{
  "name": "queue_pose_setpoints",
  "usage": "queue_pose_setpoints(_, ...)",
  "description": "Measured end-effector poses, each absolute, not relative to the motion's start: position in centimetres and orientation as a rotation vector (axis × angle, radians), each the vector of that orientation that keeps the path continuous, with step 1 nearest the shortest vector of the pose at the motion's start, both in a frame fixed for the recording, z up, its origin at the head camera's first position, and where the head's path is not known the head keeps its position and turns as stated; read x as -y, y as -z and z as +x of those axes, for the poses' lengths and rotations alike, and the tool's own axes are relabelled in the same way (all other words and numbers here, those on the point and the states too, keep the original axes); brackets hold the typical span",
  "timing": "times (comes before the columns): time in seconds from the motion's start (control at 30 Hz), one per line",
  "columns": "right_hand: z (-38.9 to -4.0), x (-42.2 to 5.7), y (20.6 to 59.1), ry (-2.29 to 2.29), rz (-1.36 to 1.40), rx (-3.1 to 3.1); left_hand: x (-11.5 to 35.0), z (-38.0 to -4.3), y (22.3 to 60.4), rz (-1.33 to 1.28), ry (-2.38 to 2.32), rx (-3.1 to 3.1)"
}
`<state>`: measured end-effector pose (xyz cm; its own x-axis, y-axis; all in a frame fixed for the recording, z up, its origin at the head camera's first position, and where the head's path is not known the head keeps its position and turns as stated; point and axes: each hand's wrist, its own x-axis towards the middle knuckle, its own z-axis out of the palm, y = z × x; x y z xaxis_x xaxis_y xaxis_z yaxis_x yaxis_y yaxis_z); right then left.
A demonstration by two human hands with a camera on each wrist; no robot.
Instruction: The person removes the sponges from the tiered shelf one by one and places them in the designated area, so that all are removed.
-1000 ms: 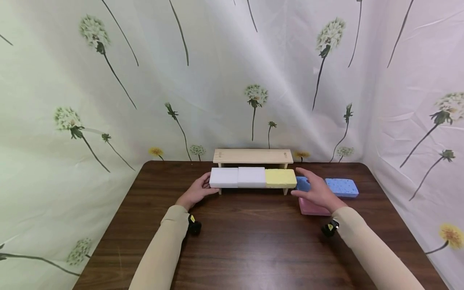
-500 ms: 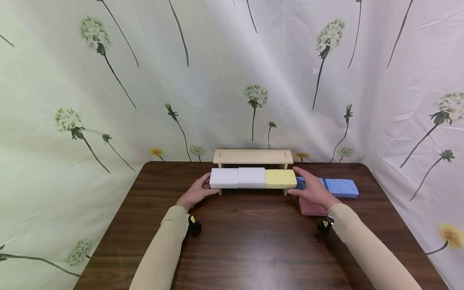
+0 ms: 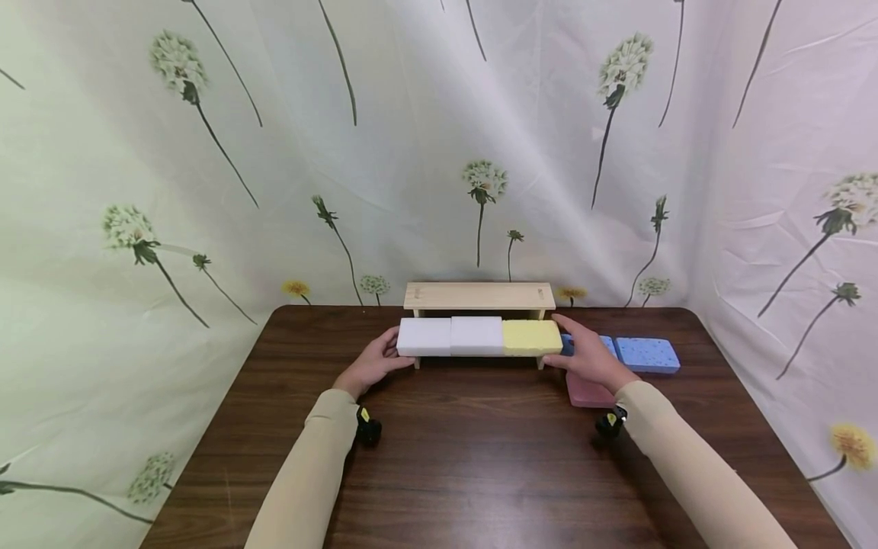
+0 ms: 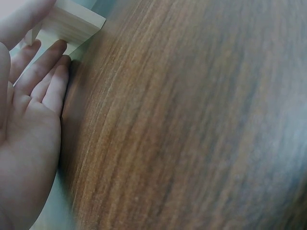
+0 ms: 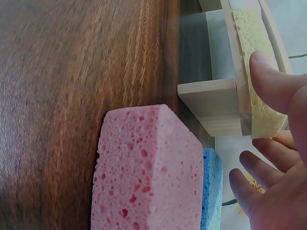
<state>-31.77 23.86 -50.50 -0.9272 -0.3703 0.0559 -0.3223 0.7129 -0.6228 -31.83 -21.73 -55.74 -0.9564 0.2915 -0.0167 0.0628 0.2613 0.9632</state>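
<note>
Two white sponge-like blocks, the left one and the middle one, lie end to end with a yellow sponge on the front tier of a small wooden rack. My left hand is round the outer end of the left white block, thumb in front. In the left wrist view its lower fingers reach beside the rack's wood; the block is out of sight there. At the other end, my right hand holds the yellow sponge, thumb on its front edge, while the other fingers spread below and behind.
A pink sponge lies on the dark wooden table close under my right hand. Two blue sponges, the right one fully visible, sit behind it. The rack stands near the table's back edge, before a flower-printed curtain.
My right hand has moved left from beside the yellow sponge, and its thumb and finger have closed onto its end. The left hand and the row of sponges have stayed put.
</note>
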Motion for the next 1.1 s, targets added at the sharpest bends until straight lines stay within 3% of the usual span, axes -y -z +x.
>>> queue_pose_setpoints(1.1, -31.95, -23.96, 50.88, 1.095, -0.555, -2.847, 21.74, -31.82, 55.76, 0.308, -1.773, -2.334)
